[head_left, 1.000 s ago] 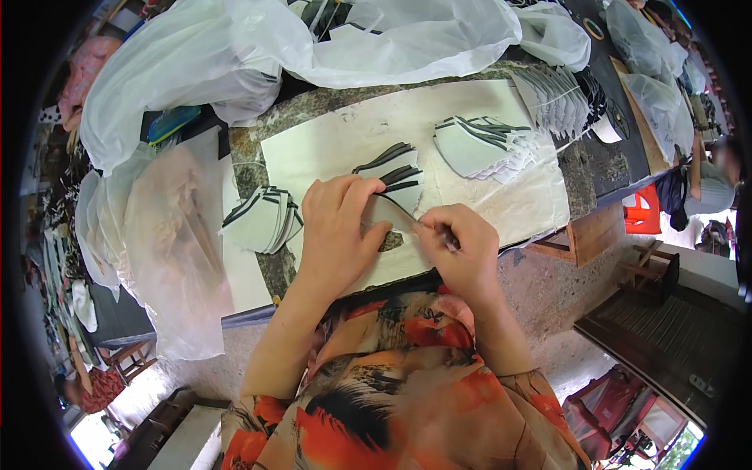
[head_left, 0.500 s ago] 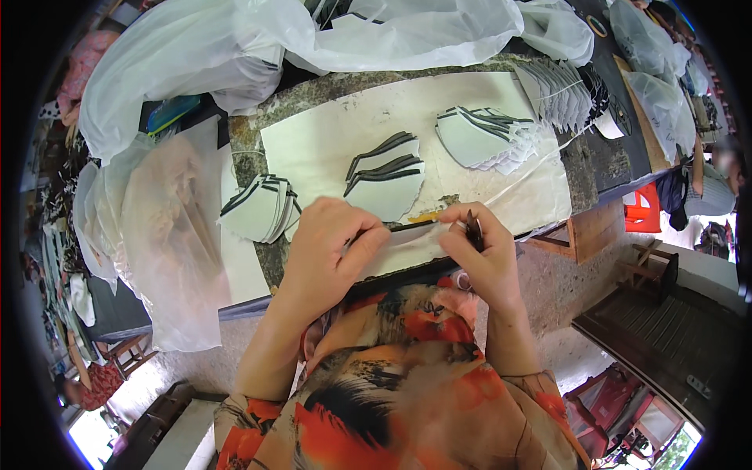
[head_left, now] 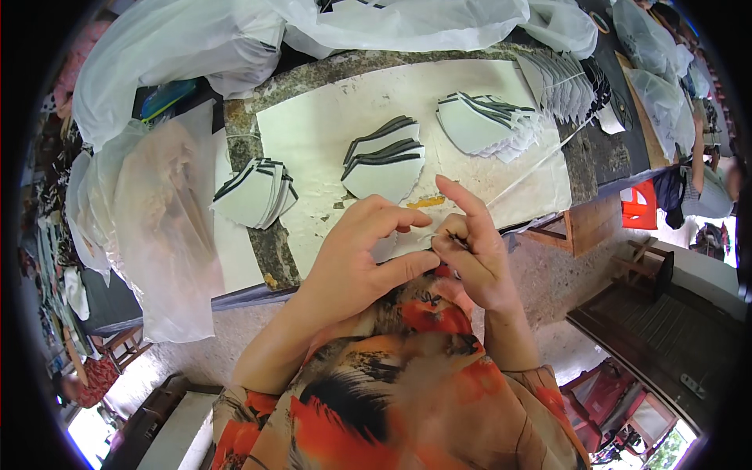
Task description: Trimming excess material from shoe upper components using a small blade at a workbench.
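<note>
Close to the table's front edge, my left hand curls around a white fabric piece, mostly hidden by the fingers. Its thumb reaches across to my right hand. Tucked in the right hand is a small dark tool that looks like thread snips; thumb and bent fingers close on it while the index finger points up. Beyond the hands lie stacks of white fabric panels with black edging: a middle stack, a left stack and a right stack.
Pale board covers part of the worn table. Translucent plastic bags sit left, and more plastic runs along the back. A tied bundle of grey pieces lies back right. A red stool stands beyond the table; another person is at far right.
My hands have come closer together. The black-edged strip stretched between them is no longer visible. My right index finger has lifted, and the left fingers have spread somewhat.
</note>
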The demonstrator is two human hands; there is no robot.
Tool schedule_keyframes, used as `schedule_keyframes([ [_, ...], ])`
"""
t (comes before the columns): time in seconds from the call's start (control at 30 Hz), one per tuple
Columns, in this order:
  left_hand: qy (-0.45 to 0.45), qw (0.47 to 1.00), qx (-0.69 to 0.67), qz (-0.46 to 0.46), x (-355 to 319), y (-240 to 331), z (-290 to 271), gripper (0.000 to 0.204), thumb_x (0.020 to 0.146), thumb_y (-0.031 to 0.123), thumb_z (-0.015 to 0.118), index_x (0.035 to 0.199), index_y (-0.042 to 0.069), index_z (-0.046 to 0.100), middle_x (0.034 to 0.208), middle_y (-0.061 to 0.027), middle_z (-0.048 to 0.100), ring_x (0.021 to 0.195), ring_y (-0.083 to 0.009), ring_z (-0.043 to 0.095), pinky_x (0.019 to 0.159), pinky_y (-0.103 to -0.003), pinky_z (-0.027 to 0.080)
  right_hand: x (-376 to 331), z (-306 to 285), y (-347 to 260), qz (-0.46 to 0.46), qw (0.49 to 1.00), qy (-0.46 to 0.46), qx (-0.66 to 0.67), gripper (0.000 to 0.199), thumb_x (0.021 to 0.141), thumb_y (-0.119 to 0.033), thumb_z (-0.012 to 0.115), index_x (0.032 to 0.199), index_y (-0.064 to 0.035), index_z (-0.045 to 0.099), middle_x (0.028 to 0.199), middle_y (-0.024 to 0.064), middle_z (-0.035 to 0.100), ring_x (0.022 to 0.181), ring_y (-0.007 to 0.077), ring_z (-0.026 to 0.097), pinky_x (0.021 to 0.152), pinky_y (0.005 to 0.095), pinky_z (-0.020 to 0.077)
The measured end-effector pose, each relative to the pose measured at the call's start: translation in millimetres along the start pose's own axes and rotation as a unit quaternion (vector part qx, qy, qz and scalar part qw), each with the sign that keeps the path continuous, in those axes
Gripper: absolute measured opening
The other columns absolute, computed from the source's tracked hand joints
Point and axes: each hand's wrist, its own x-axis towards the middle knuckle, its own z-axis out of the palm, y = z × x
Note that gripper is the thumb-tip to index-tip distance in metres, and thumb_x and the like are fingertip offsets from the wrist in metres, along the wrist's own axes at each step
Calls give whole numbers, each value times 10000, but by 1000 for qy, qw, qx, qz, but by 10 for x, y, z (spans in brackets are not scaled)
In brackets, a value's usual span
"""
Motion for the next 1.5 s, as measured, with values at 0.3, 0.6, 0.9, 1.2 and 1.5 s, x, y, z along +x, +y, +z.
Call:
schedule_keyframes([
  [0.3,38,998,37,44,-113,-180,0,81,887,107,739,922,38,715,879,-85,648,833,-248,626,742,-347,500,69,32,27,-47,989,25,-141,349,919,-7,703,1261,-36,645,824,43,626,748,136,594,693,291,503],
  [0.6,93,953,266,108,-574,-539,-204,256,834,139,778,1081,86,741,1020,-63,674,977,-274,610,885,-412,478,55,222,-66,1,977,-158,-143,107,898,-72,758,983,-44,698,908,82,673,783,185,645,701,294,512],
  [0.9,100,915,368,130,-840,-646,21,403,806,172,784,1197,105,709,1209,-25,641,1113,-251,565,1042,-471,404,268,509,135,107,983,-37,-145,194,943,-173,725,981,9,668,809,92,667,678,161,591,635,309,487],
  [1.2,97,918,358,139,-817,-644,0,398,792,149,792,1182,89,736,1192,-43,649,1097,-277,558,999,-463,417,331,601,115,92,956,21,-278,187,925,-186,711,943,-7,661,856,161,684,742,342,658,672,397,514],
  [1.5,116,912,366,147,-759,-670,-43,344,783,168,797,1125,158,771,1220,-58,638,1152,-314,550,1055,-523,398,362,555,116,78,959,16,-271,186,917,-182,713,927,-4,659,832,157,675,735,338,650,677,393,514],
])
